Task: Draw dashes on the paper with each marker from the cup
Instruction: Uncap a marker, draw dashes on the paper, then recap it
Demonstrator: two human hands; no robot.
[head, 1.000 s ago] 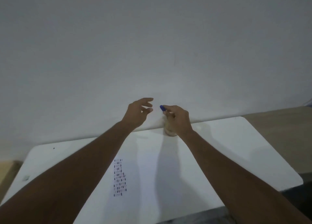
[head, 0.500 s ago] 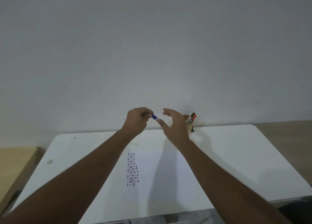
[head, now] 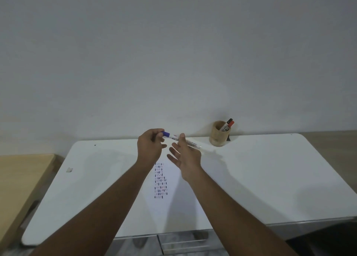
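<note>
A white marker with a blue cap point(head: 190, 142) is held level above the far end of the paper point(head: 174, 196). My left hand point(head: 149, 147) pinches the blue cap point(head: 165, 134). My right hand point(head: 184, 155) holds the white barrel between thumb and forefinger, with the other fingers spread. The paper carries columns of short dark, red and blue dashes point(head: 160, 180). A wooden cup point(head: 219, 135) stands at the table's back edge to the right of my hands, with a black and a red marker point(head: 229, 124) in it.
The white table point(head: 270, 174) stands against a plain wall. A small scrap point(head: 69, 169) lies near its left edge. A wooden surface point(head: 21, 182) sits lower on the left. Drawer fronts point(head: 183, 243) show under the table's front edge.
My right hand has drawn the blue marker away from the cup and toward the paper. My left hand has closed on its cap. The cup now stands uncovered.
</note>
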